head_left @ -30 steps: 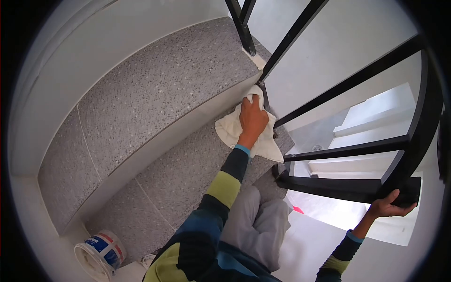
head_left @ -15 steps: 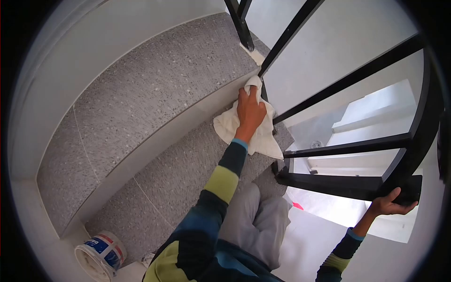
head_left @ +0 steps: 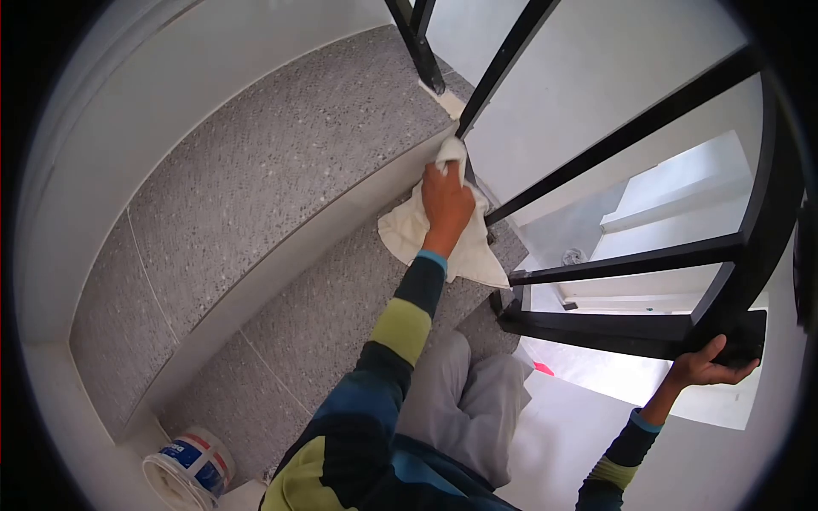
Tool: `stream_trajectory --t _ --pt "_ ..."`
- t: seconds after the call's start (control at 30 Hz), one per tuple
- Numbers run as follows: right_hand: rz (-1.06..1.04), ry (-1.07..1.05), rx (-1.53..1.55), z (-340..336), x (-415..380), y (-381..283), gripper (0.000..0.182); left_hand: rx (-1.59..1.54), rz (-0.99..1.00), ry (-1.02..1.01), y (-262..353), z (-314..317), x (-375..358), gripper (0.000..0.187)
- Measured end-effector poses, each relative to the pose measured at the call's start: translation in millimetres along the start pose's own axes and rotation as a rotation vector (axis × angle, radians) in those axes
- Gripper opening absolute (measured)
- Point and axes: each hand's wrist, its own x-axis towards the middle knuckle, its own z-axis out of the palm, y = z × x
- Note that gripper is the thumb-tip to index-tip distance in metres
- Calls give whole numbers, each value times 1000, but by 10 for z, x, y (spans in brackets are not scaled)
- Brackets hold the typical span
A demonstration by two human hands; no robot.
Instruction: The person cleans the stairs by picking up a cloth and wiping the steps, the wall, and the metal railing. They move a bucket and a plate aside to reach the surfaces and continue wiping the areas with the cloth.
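Note:
My left hand [head_left: 447, 204] is closed on a cream-white cloth [head_left: 409, 230]. A folded end of it stands up above my fingers, against the foot of a black baluster [head_left: 503, 68] at the end of the stair riser. The rest of the cloth spreads over the lower speckled grey step [head_left: 298, 332]. At the right, my right hand [head_left: 707, 368] grips the black handrail [head_left: 740, 336] from its near side, thumb up along it. Part of its grip is hidden behind the rail.
A white bucket [head_left: 192, 464] with a blue and red label stands at lower left on the step. The upper step [head_left: 264, 145] curves along the white wall [head_left: 102, 170]. Black balusters line the right side, above a drop to a lower floor.
The view has shifted slightly. My left hand and the cloth stay at the baluster's foot, with the hand slightly lower on the cloth's folded end. My right hand stays on the handrail.

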Motion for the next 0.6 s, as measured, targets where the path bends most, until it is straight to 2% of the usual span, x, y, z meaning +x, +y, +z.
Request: stream_trajectory --t 0.07,0.1,0.13,0.2,0.27,0.33,0.37,0.43,0.5,0.6 --pt "-29 -15 -64 -15 2 15 65 77 -14 46 -185 94 -260 47" --pt "-24 -7 -70 -14 -2 22 65 46 -22 -47 -178 -16 -296 49" --pt "-25 -7 -53 -17 -5 33 65 44 -16 -49 -133 -109 -257 49" --pt "-26 -15 -46 -15 -12 46 65 9 153 -31 -6 -261 -210 48" --pt "-15 -17 -4 -13 -14 45 66 109 203 -17 118 -302 -52 46" --pt "-31 -17 -20 -3 -3 56 66 417 134 -231 134 -281 74 48" --pt "-15 -20 48 16 -4 33 65 435 176 -203 100 -281 71 48" --pt "15 -18 104 -11 -16 52 65 400 231 -264 70 -311 118 48" --pt "-98 -25 -99 -37 -6 99 65 374 275 -332 -14 -371 189 47" --pt "-70 -24 -8 -17 -14 84 65 325 276 -347 -73 -461 286 49"
